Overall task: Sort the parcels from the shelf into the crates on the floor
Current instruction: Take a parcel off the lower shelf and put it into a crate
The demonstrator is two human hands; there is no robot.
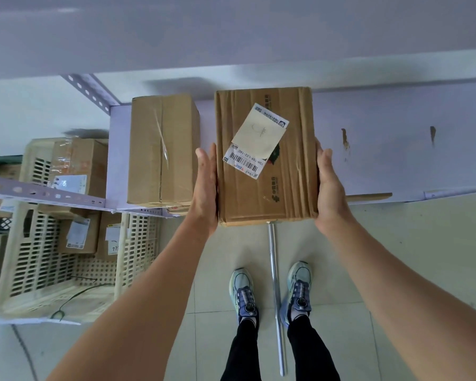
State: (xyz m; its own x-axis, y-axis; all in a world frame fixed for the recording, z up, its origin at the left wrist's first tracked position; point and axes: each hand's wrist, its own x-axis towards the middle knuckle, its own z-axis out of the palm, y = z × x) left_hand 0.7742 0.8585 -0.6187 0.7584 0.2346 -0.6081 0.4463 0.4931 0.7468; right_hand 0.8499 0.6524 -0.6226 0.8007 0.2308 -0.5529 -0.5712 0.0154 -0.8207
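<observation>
Clamping box [267,166] betw both palms, head view: L hand [205,185] flat on its left side, R hand [329,185] flat on right, fingers straight, no curl seen. Box long axis runs away from body; near end overhangs shelf [382,160] front edge. Floor crate [33,270] lies down-left, L hand nearer; holds several parcels [79,235]. 2nd box [162,149] on shelf, just left.

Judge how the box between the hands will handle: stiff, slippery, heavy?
Probably stiff: the box shows square edges while the left hand and right hand press its sides. Perhaps not heavy, since flat palms alone seem to carry it, though it could slip. Its creased top may dent.
</observation>
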